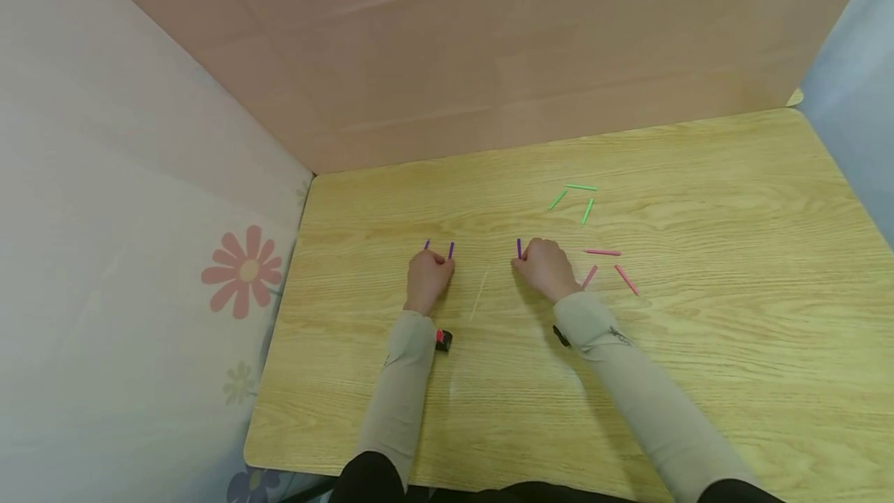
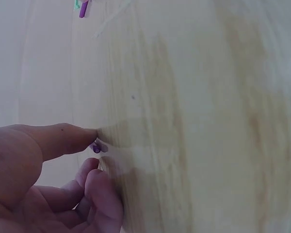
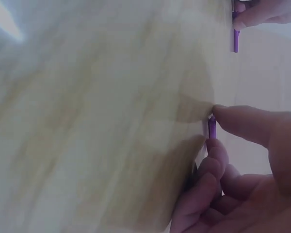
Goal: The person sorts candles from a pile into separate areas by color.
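Observation:
Both hands are low over the wooden table. My left hand (image 1: pixel 428 279) pinches a purple stick (image 1: pixel 451 250) between thumb and finger; its end (image 2: pixel 96 148) shows between them in the left wrist view. Another purple stick (image 1: pixel 427 244) pokes out just beyond the same hand's knuckles, mostly hidden. To the right, my right hand (image 1: pixel 548 268) pinches a third purple stick (image 1: pixel 519 248), which the right wrist view shows between thumb and fingertips (image 3: pixel 212 128). The two pinched sticks stand apart and roughly parallel, pointing away from me.
Three green sticks (image 1: pixel 581 187) lie in an open arrangement beyond the right hand. Three pink sticks (image 1: pixel 626 279) lie right of it, one partly behind the wrist. A pale thin streak (image 1: pixel 479 293) lies between the hands. A beige panel (image 1: pixel 447 60) borders the table's far edge.

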A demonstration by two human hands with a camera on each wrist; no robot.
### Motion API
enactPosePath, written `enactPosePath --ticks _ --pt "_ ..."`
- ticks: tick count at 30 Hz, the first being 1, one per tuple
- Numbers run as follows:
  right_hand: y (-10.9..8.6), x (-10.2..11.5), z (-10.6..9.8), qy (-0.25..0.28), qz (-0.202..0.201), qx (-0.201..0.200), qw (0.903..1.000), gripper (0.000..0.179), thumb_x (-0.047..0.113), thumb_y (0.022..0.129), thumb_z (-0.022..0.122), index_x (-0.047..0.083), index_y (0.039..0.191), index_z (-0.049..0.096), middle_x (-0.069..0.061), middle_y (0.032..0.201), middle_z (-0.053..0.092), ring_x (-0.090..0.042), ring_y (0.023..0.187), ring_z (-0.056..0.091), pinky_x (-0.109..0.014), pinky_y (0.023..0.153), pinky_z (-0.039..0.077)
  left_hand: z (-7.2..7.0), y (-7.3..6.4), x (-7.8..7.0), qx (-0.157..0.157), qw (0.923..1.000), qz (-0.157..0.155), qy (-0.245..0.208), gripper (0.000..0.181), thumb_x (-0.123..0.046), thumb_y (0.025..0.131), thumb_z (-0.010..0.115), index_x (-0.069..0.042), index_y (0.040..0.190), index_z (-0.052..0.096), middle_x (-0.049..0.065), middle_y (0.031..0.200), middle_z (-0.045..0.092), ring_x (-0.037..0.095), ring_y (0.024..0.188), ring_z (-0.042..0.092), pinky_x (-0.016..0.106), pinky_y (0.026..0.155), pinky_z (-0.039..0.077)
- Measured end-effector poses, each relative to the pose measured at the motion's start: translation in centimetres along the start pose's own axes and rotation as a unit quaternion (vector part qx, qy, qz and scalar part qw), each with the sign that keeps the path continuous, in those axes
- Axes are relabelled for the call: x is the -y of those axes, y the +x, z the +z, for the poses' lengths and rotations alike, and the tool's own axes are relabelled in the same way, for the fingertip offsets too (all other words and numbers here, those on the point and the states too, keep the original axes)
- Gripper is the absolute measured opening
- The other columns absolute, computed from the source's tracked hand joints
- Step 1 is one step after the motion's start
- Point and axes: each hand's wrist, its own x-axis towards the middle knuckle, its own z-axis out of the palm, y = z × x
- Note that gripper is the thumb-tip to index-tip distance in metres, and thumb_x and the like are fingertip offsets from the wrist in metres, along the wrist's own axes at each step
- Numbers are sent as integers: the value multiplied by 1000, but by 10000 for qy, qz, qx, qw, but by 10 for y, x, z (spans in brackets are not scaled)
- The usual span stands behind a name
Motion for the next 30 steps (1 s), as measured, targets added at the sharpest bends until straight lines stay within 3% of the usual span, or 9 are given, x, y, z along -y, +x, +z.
enactPosePath --ticks 6,9,11,14,16,19,24,27,30 --pt "3 1 -2 -139 189 160 9996 52 18 93 57 17 45 36 8 44 28 -6 41 27 -19 39 22 -2 1 0 53 10000 59 -44 26 -25 90 65 -1 97 73 14 99 72 28 88 67 39 76 55" --pt "5 2 -4 -189 310 309 9989 44 18 93 56 13 51 44 6 47 33 -7 42 31 -19 40 25 -2 2 1 79 9999 21 -82 25 -25 91 64 -2 94 74 12 94 72 24 80 66 34 69 54" --pt "6 2 -6 -250 383 397 9982 35 17 93 56 6 60 55 2 52 42 -8 44 35 -19 42 28 -3 2 0 95 9999 -24 -116 24 -25 91 65 -3 93 75 11 91 72 21 75 64 31 64 52" --pt "8 3 -8 -285 489 511 9971 24 17 93 56 -4 86 67 -8 71 61 -10 51 44 -20 46 35 -4 2 -1 112 9998 -99 -136 24 -25 91 65 -4 92 75 10 90 73 20 73 63 28 61 50" --pt "8 4 -10 -276 486 621 9965 28 17 94 56 -8 102 68 -17 87 67 -12 55 48 -21 49 38 -4 3 -1 117 9998 -117 -121 24 -25 92 65 -4 92 75 10 91 73 20 74 64 28 62 50" --pt "10 4 -13 -236 470 786 9955 32 15 95 54 -10 112 64 -23 100 68 -13 57 49 -22 50 40 -4 3 -2 116 9998 -109 -121 24 -25 92 65 -4 92 76 11 94 73 21 76 65 28 63 50" --pt "11 3 -15 -379 368 842 9951 31 13 94 53 -11 112 63 -21 99 67 -15 62 51 -22 54 40 -3 4 -2 156 9997 -74 -179 23 -24 92 64 -3 94 75 11 95 73 20 75 63 27 60 48" --pt "12 3 -14 -509 333 864 9944 26 14 95 52 -8 99 66 -13 79 63 -13 57 46 -23 52 38 -4 4 -1 169 9997 -73 -168 23 -23 92 64 -2 94 75 11 95 73 20 75 62 27 61 48" --pt "11 3 -13 -664 271 819 9941 25 14 96 51 -1 80 62 -4 62 47 -12 51 40 -24 48 34 -3 4 -1 168 9997 -104 -166 23 -23 91 65 -2 94 75 11 96 73 19 76 62 27 61 48"
